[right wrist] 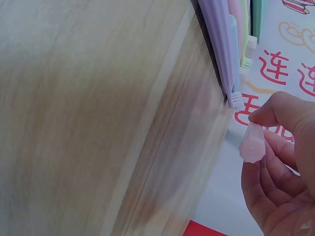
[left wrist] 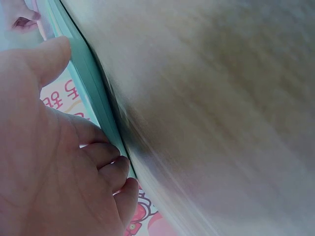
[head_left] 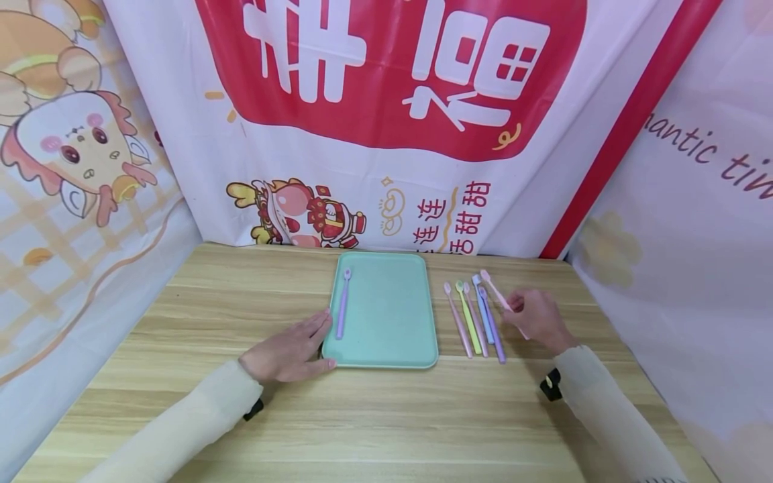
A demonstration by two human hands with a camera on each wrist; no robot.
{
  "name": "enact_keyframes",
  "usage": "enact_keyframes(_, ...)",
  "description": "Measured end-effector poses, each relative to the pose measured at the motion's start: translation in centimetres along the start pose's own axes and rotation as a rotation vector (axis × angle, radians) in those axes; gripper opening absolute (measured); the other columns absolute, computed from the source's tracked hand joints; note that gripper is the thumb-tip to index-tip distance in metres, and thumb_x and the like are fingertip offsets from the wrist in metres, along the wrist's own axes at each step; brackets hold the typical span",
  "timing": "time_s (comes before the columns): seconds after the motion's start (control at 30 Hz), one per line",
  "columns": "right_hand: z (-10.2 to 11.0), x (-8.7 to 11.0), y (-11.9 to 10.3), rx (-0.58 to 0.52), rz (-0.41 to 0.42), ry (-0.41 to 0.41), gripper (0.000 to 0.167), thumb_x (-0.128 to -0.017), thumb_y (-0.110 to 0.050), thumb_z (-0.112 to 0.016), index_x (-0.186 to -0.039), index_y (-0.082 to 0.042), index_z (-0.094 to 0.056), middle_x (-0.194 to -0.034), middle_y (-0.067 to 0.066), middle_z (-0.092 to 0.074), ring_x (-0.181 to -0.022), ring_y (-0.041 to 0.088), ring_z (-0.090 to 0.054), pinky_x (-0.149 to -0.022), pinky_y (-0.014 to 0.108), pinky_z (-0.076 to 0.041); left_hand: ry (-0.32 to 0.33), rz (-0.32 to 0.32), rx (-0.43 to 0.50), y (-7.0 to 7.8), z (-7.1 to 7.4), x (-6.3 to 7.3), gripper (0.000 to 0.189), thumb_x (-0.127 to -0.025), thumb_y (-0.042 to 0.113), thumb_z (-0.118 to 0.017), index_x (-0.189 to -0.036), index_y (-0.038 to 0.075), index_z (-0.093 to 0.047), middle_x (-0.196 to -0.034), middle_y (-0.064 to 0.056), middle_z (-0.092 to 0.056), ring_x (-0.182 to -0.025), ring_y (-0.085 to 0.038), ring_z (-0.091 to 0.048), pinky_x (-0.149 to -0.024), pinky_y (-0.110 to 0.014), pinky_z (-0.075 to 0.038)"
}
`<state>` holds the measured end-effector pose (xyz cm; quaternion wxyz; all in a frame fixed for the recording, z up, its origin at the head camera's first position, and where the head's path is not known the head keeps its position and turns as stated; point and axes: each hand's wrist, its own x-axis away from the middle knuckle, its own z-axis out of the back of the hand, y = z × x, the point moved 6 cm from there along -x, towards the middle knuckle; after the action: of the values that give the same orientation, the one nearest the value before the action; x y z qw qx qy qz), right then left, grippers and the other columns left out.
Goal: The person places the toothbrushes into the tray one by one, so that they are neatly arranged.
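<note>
A mint-green tray (head_left: 386, 312) lies on the wooden table, with one purple toothbrush (head_left: 343, 305) along its left side. My left hand (head_left: 290, 349) rests at the tray's lower left edge, fingers straight and touching the rim; the left wrist view shows its palm (left wrist: 54, 162) beside the tray's side wall (left wrist: 91, 73). My right hand (head_left: 537, 318) pinches a pink toothbrush (head_left: 496, 290) between thumb and fingers, right of the other brushes. In the right wrist view the pink handle's end (right wrist: 253, 149) points at the camera.
Right of the tray lie several toothbrushes: a yellow-green one (head_left: 468, 318), a blue one (head_left: 483, 310), a purple one (head_left: 494, 329) and pink ones (head_left: 459, 322). A printed cloth (head_left: 386, 134) hangs behind the table, and more cloth (head_left: 676, 201) stands at both sides.
</note>
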<state>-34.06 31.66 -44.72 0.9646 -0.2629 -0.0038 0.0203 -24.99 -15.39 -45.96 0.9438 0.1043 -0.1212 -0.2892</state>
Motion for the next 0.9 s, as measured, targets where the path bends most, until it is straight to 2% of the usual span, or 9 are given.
enact_keyframes(0.23, 0.6, 0.5, -1.2, 0.068, 0.116, 0.072, 0.014, -0.092, -0.012, -0.080, -0.102, -0.003, -0.075, -0.095, 0.012, -0.075, -0.081, 0.022, -0.065, -0.064, 0.028, -0.057, 0.004, -0.003, 0.003, 0.1, 0.1, 0.0, 0.089, -0.107, 0.052, -0.054, -0.164, -0.009, -0.022, -0.175, -0.028, -0.015, -0.162, -0.044, -0.022, -0.131, -0.059, -0.026)
enact_keyframes(0.4, 0.5, 0.7, -2.3, 0.078, 0.110, 0.071, 0.017, -0.093, -0.016, -0.080, -0.103, -0.004, -0.075, -0.097, 0.012, -0.075, -0.081, 0.022, -0.065, -0.064, 0.028, -0.059, 0.004, -0.002, 0.001, 0.2, 0.2, 0.1, 0.089, -0.108, 0.052, -0.054, -0.164, -0.009, -0.022, -0.175, -0.028, -0.016, -0.162, -0.044, -0.022, -0.131, -0.059, -0.026)
enact_keyframes(0.53, 0.2, 0.9, -3.4, 0.073, 0.116, 0.070, 0.015, -0.094, -0.017, -0.080, -0.104, -0.006, -0.075, -0.099, 0.011, -0.076, -0.084, 0.021, -0.067, -0.069, 0.032, -0.063, 0.000, 0.000, -0.006, 0.2, 0.1, 0.1, 0.089, -0.108, 0.052, -0.054, -0.164, -0.010, -0.022, -0.175, -0.028, -0.016, -0.162, -0.044, -0.022, -0.131, -0.059, -0.026)
enact_keyframes(0.67, -0.1, 0.9, -4.5, 0.067, 0.141, 0.069, 0.015, -0.093, -0.013, -0.079, -0.106, -0.007, -0.076, -0.101, 0.011, -0.076, -0.086, 0.021, -0.069, -0.074, 0.034, -0.066, -0.002, 0.003, -0.004, 0.1, 0.1, 0.0, 0.089, -0.108, 0.052, -0.054, -0.164, -0.009, -0.022, -0.175, -0.028, -0.016, -0.162, -0.044, -0.022, -0.131, -0.060, -0.026)
enact_keyframes(0.9, -1.2, 0.8, -6.1, 0.046, 0.207, 0.081, 0.018, -0.092, -0.011, -0.080, -0.108, -0.006, -0.077, -0.100, 0.009, -0.077, -0.086, 0.018, -0.070, -0.075, 0.034, -0.066, -0.007, 0.004, -0.005, 0.0, 0.0, -0.1, 0.089, -0.108, 0.053, -0.053, -0.164, -0.009, -0.022, -0.175, -0.027, -0.015, -0.163, -0.044, -0.021, -0.131, -0.060, -0.026)
